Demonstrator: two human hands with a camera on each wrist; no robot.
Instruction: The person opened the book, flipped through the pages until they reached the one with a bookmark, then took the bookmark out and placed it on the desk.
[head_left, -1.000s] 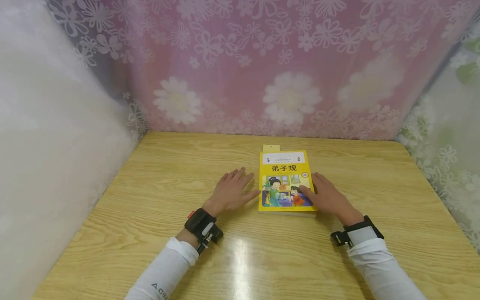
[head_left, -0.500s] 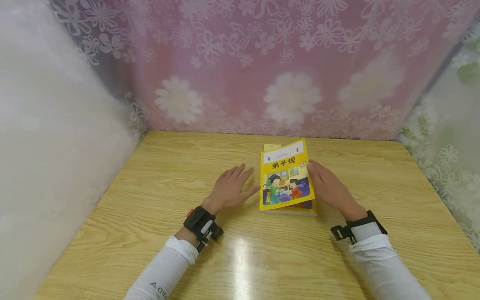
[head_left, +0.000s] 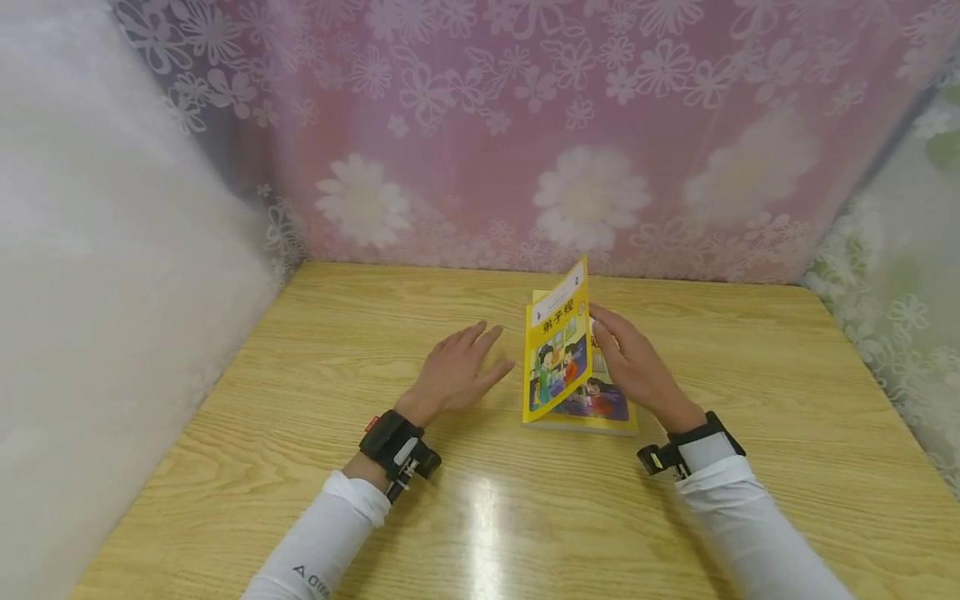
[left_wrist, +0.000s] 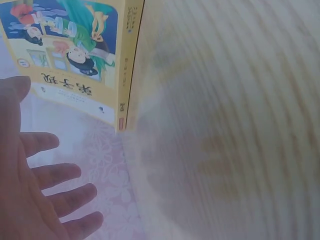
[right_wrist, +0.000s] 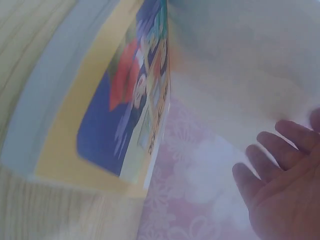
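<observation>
A yellow book (head_left: pixel 573 367) is lying on the wooden table (head_left: pixel 337 367), right between a person's two hands, and its front cover (head_left: pixel 557 354) is standing up at a slant, hinged along the spine (left_wrist: pixel 125 80) on the left. Beneath it, an inner page (head_left: pixel 600 404) is showing much the same picture as the front, dark-haired figures in bright clothes. A small yellow tab (head_left: pixel 539 295) is poking out past the top edge of the book.

The right hand (head_left: pixel 637 362) is reaching in at the raised edge, its fingers extended and seemingly touching the pale inner side of the cover; they aren't curling round it, as far as I'm seeing. The left hand (head_left: pixel 453 367) is holding nothing: its fingers are spreading apart, the thumb pointing toward the spine and stopping just beside it. Whether that palm is resting on the wood, I can't tell. The hands are staying well apart from each other.

Each wrist is wearing a black strap, one on the left (head_left: pixel 396 446) and one on the right (head_left: pixel 701 446), with a small device attached. The sleeves (head_left: pixel 753 525) are white, the left one carrying dark lettering. A streak of light is glinting on the near part of the table, and a pink flowered curtain (head_left: pixel 465 158) is hanging behind it.
</observation>
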